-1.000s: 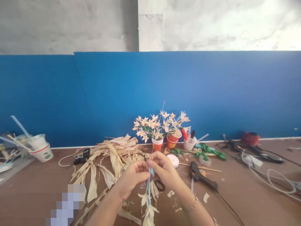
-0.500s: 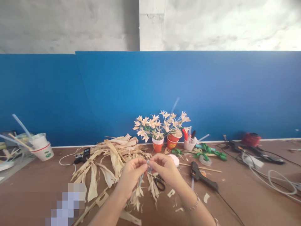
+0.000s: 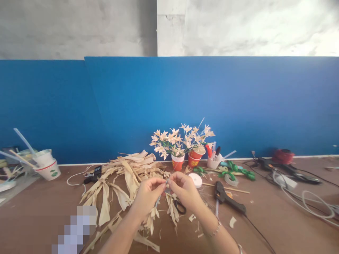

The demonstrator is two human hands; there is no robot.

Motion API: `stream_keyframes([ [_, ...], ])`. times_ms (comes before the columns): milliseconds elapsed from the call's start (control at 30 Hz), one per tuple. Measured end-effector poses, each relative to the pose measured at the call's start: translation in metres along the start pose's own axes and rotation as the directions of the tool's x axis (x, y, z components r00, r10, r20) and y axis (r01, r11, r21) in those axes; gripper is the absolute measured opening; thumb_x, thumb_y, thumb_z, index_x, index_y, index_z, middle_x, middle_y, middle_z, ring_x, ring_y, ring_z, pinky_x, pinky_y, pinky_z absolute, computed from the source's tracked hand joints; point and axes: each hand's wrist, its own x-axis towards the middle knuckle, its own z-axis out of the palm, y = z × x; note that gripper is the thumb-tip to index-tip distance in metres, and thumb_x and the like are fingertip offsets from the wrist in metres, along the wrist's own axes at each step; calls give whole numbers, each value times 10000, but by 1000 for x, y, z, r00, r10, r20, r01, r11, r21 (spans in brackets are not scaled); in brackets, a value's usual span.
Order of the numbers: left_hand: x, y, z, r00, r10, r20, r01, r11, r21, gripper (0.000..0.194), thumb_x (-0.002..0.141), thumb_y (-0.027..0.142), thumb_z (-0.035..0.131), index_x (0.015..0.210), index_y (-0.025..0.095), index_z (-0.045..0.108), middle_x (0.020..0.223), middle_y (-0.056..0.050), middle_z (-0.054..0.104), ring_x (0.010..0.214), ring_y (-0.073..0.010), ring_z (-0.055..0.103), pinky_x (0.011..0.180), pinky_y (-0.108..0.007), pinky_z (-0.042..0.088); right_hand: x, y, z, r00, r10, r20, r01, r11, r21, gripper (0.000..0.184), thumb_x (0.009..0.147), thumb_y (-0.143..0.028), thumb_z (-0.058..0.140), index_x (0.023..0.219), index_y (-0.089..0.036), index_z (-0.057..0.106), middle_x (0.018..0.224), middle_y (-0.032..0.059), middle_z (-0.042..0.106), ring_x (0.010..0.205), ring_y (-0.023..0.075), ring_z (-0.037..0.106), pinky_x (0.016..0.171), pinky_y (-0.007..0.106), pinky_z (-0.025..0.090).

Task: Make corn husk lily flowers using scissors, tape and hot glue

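- So, we have the L hand pinching a flower spray by its pale-blue stem, thumb & fingertips pressed tog.; the spray hangs below that hand, over the desk, blooms downward.
- R hand meets it fingertip to fingertip, approx. mid-view; its thumb & forefinger close on the stem's upper end; we can't make out the tiny greyish bit btwn them.
- Just below the hands we spot black scissors, partly hidden; a dry husk pile spreads beyond & L of the L hand.
- Behind: two paper cups, red, w/ pale star-shaped flowers; a white roll lies just past the R hand.
- To the R: black glue gun w/ its cord trailing toward us; near it a wooden stick; farther back, green-wrapped pcs. & a cup of pens.
- Far L: a white paper cup; blue panel at the back.
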Motion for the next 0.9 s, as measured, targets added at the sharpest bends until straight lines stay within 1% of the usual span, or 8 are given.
stream_keyframes([
  [167, 1, -1, 2, 998, -13, -62, 11, 999, -41, 209, 644, 344, 685, 726, 152, 674, 591, -2, 603, 571, -130, 529, 572, -240, 403, 2, 2, -6, 996, 45, 73, -48, 998, 42, 290, 749, -439, 627, 712, -165, 539, 620, -27, 533, 564, 100, 501, 532, 218, 429],
  [300, 2, -3, -1, 996, -38, -81, 31, 996, -78, 221, 652, 348, 681, 759, 154, 669, 567, 13, 583, 544, -111, 502, 537, -217, 361, 3, 4, -12, 985, 73, 155, -79, 996, 36, 221, 736, -363, 654, 761, -152, 593, 669, -8, 599, 598, 108, 530, 572, 222, 426],
  [500, 4, -7, -2, 993, -66, -101, 56, 994, -97, 222, 644, 325, 690, 762, 140, 658, 525, 25, 564, 504, -96, 480, 514, -204, 340, -1, 7, -23, 972, 158, 176, -111, 962, -250, 54, 707, -187, 592, 675, -144, 595, 565, -43, 545, 510, 75, 448, 480, 179, 321],
  [600, 5, -10, -1, 994, -68, -89, 59, 993, -102, 231, 635, 318, 703, 769, 134, 659, 536, 24, 572, 501, -87, 475, 509, -198, 340, 1, 10, -40, 930, 267, 252, -141, 894, -425, 59, 673, -146, 563, 668, -150, 621, 553, -33, 570, 498, 90, 482, 472, 184, 338],
  [667, 6, -12, -1, 992, -113, -51, 106, 986, -132, 248, 607, 321, 725, 753, 134, 654, 561, 24, 584, 499, -79, 477, 508, -193, 344, 2, 12, -60, 896, 352, 271, -153, 817, -556, 94, 667, -146, 559, 681, -158, 652, 593, -5, 624, 552, 126, 555, 516, 208, 388],
  [700, 5, -13, -1, 989, -149, -27, 143, 978, -149, 258, 588, 320, 739, 744, 134, 651, 578, 23, 591, 502, -76, 483, 509, -191, 349, 2, 13, -72, 912, 363, 190, -156, 736, -658, 95, 669, -157, 568, 679, -163, 662, 630, 15, 648, 600, 149, 584, 546, 225, 404],
  [767, 2, -17, 0, 974, -224, 18, 224, 960, -170, 270, 558, 312, 759, 731, 136, 649, 610, 23, 602, 508, -72, 498, 510, -188, 356, -3, 16, -97, 924, 348, -158, -308, 434, -846, 127, 694, -166, 542, 666, -172, 666, 703, 67, 675, 704, 204, 627, 623, 275, 428],
  [900, -5, -30, 2, 942, -328, 64, 334, 924, -184, 258, 554, 276, 770, 735, 137, 649, 628, 25, 608, 505, -68, 509, 491, -182, 351, -24, 36, -135, 823, 264, -504, -545, 114, -830, 248, 742, -158, 506, 942, -148, 652, 1032, 189, 634, 988, 323, 602, 765, 408, 432],
])
